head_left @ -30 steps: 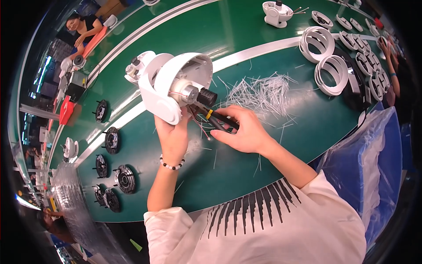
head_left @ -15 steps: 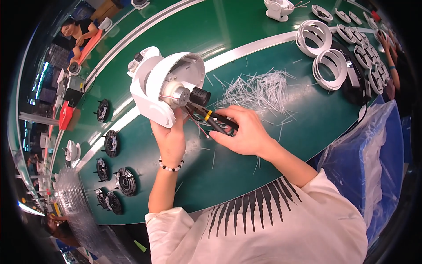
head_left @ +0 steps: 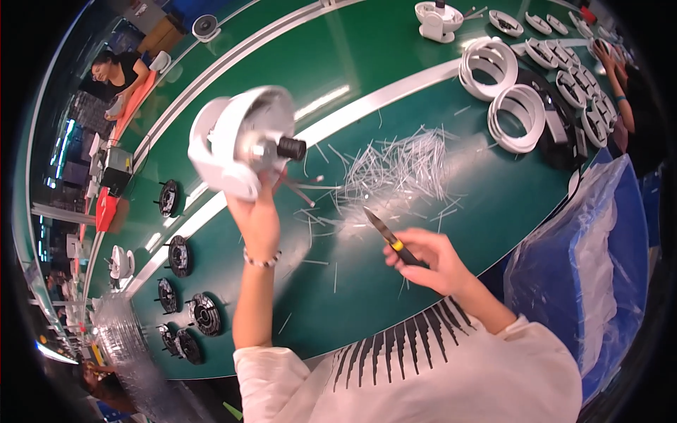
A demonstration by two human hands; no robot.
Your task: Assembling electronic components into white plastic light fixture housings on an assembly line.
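My left hand point(head_left: 255, 218) is raised over the bench, closed round the underside of a white fan housing point(head_left: 224, 134). A round silver motor point(head_left: 262, 151) and a black ribbed cylinder point(head_left: 290, 148) stick out of its open bowl. Thin wires point(head_left: 300, 192) with small ends dangle beneath the motor. Lower and to the right, my right hand point(head_left: 434, 257) is wrapped round pointed pliers point(head_left: 386, 234) with black handles and a yellow band. Their tip points up and left, apart from the housing and wires, near a pile of white plastic strips point(head_left: 402, 169).
Several black round parts point(head_left: 204, 314) lie at the bench's left. White rings point(head_left: 517, 118) and a black object point(head_left: 557, 120) stand at the right, near rows of white-rimmed parts point(head_left: 585, 92). A plastic-lined blue bin point(head_left: 564, 282) is at the front right. Co-workers sit beyond.
The pliers have come away from the wires under the motor and moved down and right with my right hand. My left hand has shifted the housing slightly left, and it looks turned.
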